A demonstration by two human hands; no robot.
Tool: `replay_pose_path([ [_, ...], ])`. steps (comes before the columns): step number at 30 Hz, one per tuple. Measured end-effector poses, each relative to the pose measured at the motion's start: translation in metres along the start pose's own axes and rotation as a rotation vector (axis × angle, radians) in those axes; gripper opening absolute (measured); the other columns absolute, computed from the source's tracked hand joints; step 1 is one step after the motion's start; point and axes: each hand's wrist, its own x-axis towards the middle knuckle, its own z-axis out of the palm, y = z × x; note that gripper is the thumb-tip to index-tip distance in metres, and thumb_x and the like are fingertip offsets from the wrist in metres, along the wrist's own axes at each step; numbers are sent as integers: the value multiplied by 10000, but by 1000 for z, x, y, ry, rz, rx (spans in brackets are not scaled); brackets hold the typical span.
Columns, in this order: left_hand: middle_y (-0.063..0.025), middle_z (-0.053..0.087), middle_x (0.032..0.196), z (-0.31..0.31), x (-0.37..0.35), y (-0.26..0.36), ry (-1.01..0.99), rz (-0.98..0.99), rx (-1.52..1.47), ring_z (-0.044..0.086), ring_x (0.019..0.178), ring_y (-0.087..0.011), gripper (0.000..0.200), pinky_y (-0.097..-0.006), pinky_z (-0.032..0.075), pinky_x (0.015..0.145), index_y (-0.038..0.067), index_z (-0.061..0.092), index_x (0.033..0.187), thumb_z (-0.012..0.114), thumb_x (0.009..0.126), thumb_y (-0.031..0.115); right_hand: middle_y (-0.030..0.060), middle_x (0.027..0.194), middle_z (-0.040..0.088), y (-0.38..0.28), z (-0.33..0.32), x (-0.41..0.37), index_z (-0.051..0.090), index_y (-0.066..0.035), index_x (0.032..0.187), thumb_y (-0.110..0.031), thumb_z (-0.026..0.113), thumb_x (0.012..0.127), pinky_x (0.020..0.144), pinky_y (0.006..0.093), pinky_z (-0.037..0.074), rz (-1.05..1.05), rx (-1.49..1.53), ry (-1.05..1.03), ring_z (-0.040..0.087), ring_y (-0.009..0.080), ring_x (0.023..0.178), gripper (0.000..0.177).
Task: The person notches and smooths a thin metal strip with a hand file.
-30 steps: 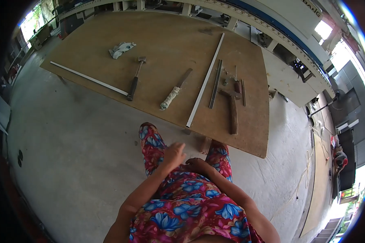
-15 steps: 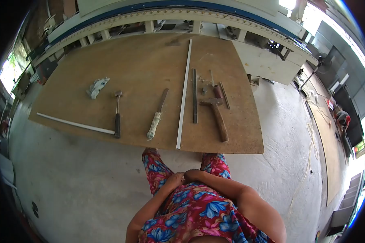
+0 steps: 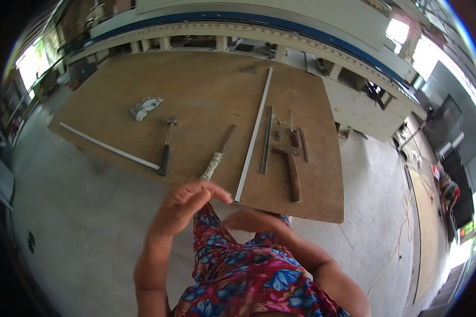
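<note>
My left hand (image 3: pixel 188 203) is raised at the near edge of the board, just below the knife's handle, with fingers stretched and nothing in them. Lower and to its right, my right hand (image 3: pixel 253 220) reaches across my lap, slightly blurred, its fingers extended and apparently holding nothing. On the board (image 3: pixel 195 95) lie a knife (image 3: pixel 219 152) with a cloth-wrapped handle and a long pale strip (image 3: pixel 255 132). To the left rests a black-handled hammer (image 3: pixel 167 148); to the right, a wooden-handled hammer (image 3: pixel 293 174). A dark metal bar (image 3: pixel 267 140) lies between the pale strip and the wooden-handled hammer.
A crumpled glove or cloth (image 3: pixel 146 108) and another pale strip (image 3: pixel 108 146) lie on the left. A tool with a reddish handle (image 3: pixel 295 138) and a thin rod (image 3: pixel 304 144) lie on the right. A long machine (image 3: pixel 222 24) stands behind; cords (image 3: pixel 406 222) trail across the floor.
My hands were together in my lap. They have parted, the left rising towards the board's edge and the right lifting slightly. The view has shifted; the tools look unmoved on the board.
</note>
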Motion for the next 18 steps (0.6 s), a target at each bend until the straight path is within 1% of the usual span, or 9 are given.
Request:
replay_pose_path([
  [1,-139,686,1004,3,3,32,-91,196,-17,645,987,-215,512,-346,469,917,-31,687,984,454,995,425,140,1094,664,-61,-20,-13,677,-37,1095,-246,484,977,876,367,465,45,58,114,616,238,990,308],
  [2,-178,683,1001,25,2,72,-73,256,-173,647,996,-266,583,-375,463,937,-38,700,957,466,970,497,148,1072,657,-113,-41,-33,680,-28,1094,-270,482,981,877,365,460,-86,52,226,604,243,988,332],
  [3,-197,673,1019,41,2,95,-130,362,-271,639,1002,-300,590,-430,467,936,-54,698,919,488,953,496,153,1043,644,-148,-51,-47,685,-23,1082,-302,475,987,865,361,458,-274,56,358,594,249,972,362],
  [4,-231,658,979,52,8,113,-274,479,-272,632,922,-339,662,-455,483,863,-55,661,857,374,973,530,158,1013,630,-183,-61,-61,690,-18,1070,-334,468,993,853,358,456,-459,36,490,584,255,956,394],
  [5,-210,653,981,62,15,124,-372,520,-292,623,928,-323,627,-444,477,863,-39,663,861,386,971,513,161,976,610,-205,-64,-69,698,-18,1047,-376,455,999,828,354,457,-698,25,645,575,264,925,436],
  [6,-189,649,983,71,18,133,-414,539,-299,615,934,-307,591,-433,470,862,-22,664,865,397,969,495,152,950,586,-227,-63,-74,699,-14,983,-421,434,996,805,347,453,-887,60,682,556,248,892,486],
  [9,-126,637,990,85,20,146,-433,533,-275,589,952,-260,486,-400,449,860,26,667,876,432,962,442,91,926,530,-284,-70,-90,700,-110,952,-430,461,977,751,329,437,-1163,168,455,517,209,842,401],
  [13,-42,620,998,88,10,158,-363,509,-177,555,977,-196,347,-356,422,858,91,672,892,478,953,372,69,942,545,-306,-80,-120,683,-108,955,-371,500,949,734,328,433,-1215,183,415,528,198,845,321],
  [18,63,599,1009,86,-11,176,-231,503,5,512,1008,-117,183,-301,388,856,173,678,911,536,942,284,41,963,563,-291,-78,-176,663,-105,958,-297,549,913,713,326,427,-1217,176,632,542,185,847,228],
])
